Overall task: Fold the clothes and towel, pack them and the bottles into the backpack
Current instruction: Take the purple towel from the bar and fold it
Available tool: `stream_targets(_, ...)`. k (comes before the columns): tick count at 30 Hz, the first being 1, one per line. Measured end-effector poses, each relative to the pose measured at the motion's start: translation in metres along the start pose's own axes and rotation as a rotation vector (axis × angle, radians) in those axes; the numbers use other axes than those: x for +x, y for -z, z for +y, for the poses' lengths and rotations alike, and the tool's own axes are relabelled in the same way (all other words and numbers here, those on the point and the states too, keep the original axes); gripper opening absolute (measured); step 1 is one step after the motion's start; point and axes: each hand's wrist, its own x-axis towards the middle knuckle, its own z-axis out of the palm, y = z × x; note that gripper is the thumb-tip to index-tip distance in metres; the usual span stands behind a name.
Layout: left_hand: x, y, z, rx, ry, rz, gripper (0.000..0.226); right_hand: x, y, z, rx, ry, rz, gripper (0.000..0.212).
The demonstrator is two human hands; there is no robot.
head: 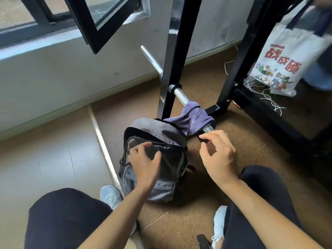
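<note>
Pressing my spread left hand (145, 164) on the grey backpack (161, 189) before me, I pinch a small dark tab (202, 140) in my right hand (218, 157), just short of the purple towel (192, 119) (draped over a chrome bar (179, 94)).

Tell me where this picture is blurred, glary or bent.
Head view: the printed tote bag at upper right is smeared by motion blur; bright glare streaks the black upright and the chrome bar; the wide lens bows the window sill; the backpack, the left hand on it and the right hand pinching a small dark tab are fairly sharp.
</note>
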Motion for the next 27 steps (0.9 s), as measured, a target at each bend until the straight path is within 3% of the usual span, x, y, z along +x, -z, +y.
stream_targets(3,-0.009,-0.013,0.029,0.007,-0.188,-0.086,0.026,0.024,0.011,0.018,-0.042,-0.07,-0.013,0.042)
stream_targets(6,-0.002,-0.032,0.063,0.047,-0.327,-0.2,0.031,0.052,0.007,0.035,0.001,-0.208,-0.238,0.063)
stream_targets(9,0.013,-0.054,0.098,0.06,-0.318,-0.358,0.047,0.07,-0.003,0.041,0.064,-0.263,-0.426,0.075)
stream_targets(11,0.021,-0.062,0.112,0.064,-0.295,-0.411,0.019,0.075,-0.008,0.043,0.017,-0.203,-0.469,0.076)
stream_targets(13,0.027,-0.063,0.116,0.076,-0.283,-0.467,0.033,0.077,-0.008,0.042,-0.044,-0.14,-0.502,0.078)
stream_targets(17,0.033,-0.036,0.123,-0.112,-0.331,-0.478,0.011,0.078,0.006,0.036,-0.132,-0.057,-0.456,0.075)
stream_targets(21,0.015,0.005,0.162,-0.298,-0.474,-0.554,0.015,0.079,0.029,0.011,-0.113,-0.041,-0.371,0.064)
stream_targets(24,0.001,0.03,0.191,-0.396,-0.551,-0.629,0.012,0.074,0.047,-0.013,0.052,-0.023,-0.314,0.062)
stream_targets(27,-0.015,0.057,0.205,-0.52,-0.513,-0.64,0.016,0.063,0.071,-0.041,0.306,-0.11,-0.325,0.054)
